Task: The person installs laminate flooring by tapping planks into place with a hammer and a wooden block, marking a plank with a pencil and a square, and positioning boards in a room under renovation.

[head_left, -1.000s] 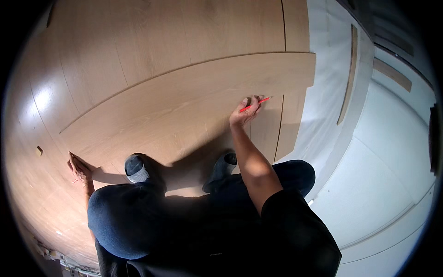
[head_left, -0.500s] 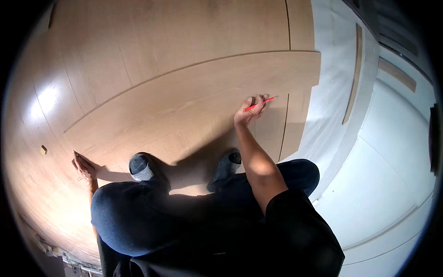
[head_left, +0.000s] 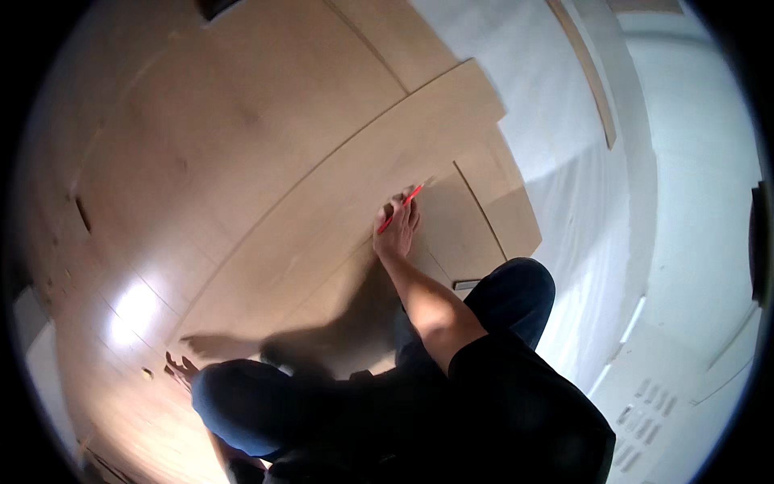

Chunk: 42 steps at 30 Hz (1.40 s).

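A long light-wood floor plank point(head_left: 339, 189) lies on top of the laid boards, running from lower left to upper right. My right hand point(head_left: 395, 230) is closed around a red pencil point(head_left: 401, 207) at the plank's near edge. The pencil points up and right, its tip close to the step by the plank's right end; whether it touches the wood I cannot tell. Beyond my left knee, my left hand point(head_left: 182, 369) has its fingers spread near the plank's left end. It holds nothing, and my knee hides part of it.
Laid floorboards point(head_left: 161, 161) spread out beyond the plank. A dark gap point(head_left: 481, 210) runs between boards at the right. White sheeting point(head_left: 568, 194) borders the boards, with a narrow wood strip point(head_left: 592, 77) on it. A small yellowish block point(head_left: 147, 373) lies beside my left hand.
The view has turned, so the plank now slants more steeply. My left hand's fingers have spread apart. My right hand keeps the pencil by the plank's near edge.
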Tool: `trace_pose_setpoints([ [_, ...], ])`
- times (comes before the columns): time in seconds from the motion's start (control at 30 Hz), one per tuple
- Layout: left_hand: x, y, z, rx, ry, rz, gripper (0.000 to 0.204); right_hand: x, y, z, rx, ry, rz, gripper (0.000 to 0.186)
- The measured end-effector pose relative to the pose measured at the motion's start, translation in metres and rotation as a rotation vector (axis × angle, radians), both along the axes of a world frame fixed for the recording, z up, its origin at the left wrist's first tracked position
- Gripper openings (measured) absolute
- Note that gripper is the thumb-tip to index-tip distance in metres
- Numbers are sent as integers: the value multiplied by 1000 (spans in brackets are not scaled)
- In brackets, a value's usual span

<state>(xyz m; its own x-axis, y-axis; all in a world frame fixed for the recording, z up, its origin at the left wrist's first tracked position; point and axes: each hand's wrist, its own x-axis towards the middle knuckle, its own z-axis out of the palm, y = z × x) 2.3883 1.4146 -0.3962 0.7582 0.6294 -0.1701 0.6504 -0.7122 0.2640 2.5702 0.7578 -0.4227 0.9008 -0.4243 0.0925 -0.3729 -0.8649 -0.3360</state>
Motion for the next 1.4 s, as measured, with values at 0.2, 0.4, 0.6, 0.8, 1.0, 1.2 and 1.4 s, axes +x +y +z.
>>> trace_pose_setpoints([
  [0.2,321,-233,125,-172,-134,-971,46,5,7,3,40,86,-39,47],
  [0.4,422,-515,52,-180,-97,-1787,51,2,8,-23,47,104,-109,45],
  [0.6,403,-636,-23,-266,-271,-1425,53,12,10,-10,117,71,-80,41],
  [0.8,392,-648,-44,-119,-269,-1420,60,9,2,-11,148,72,-77,38],
  [1.0,392,-648,-37,-138,-200,-1433,63,7,3,-13,184,90,-113,35],
  [1.2,393,-646,-35,-128,-102,-1420,62,7,6,-14,203,93,-110,32],
  [1.4,398,-645,-35,-180,-73,-1417,62,-6,-4,-27,238,38,-76,39],
])
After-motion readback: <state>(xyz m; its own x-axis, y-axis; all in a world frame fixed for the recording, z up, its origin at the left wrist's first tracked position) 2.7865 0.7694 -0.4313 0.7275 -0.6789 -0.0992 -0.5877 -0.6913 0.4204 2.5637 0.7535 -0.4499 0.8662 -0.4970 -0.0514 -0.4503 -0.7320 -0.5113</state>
